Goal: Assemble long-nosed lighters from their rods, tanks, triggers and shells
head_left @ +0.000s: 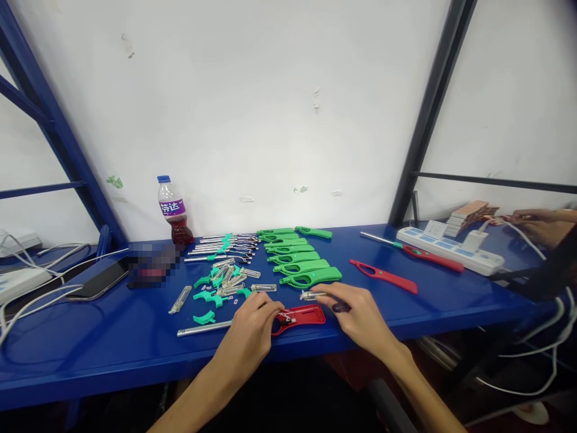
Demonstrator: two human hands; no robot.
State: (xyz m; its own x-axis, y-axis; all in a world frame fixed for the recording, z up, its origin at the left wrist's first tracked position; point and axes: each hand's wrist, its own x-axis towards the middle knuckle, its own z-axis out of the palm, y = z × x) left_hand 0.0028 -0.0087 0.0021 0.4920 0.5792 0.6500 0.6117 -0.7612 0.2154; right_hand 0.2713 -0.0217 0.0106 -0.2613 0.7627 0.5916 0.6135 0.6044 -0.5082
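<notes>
Steady left hand (253, 323), light right hand (363, 316)
The left clamps the red shell (310, 313) near the table's (130, 352) front edge, best held flat, wires (287, 316) clear; just beyond, the right pinches the clear cartridge (310, 295), best kept level.

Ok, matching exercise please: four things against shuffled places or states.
1. right hand
2. left hand
3. green plastic handle shells
4. clear plastic bottle with purple label

A. upright by the white wall
B. pinching a clear plastic capsule
C. lying right of silver metal rods
D. touching an open red plastic handle half

Pairs: 1-B, 2-D, 3-C, 4-A
</notes>
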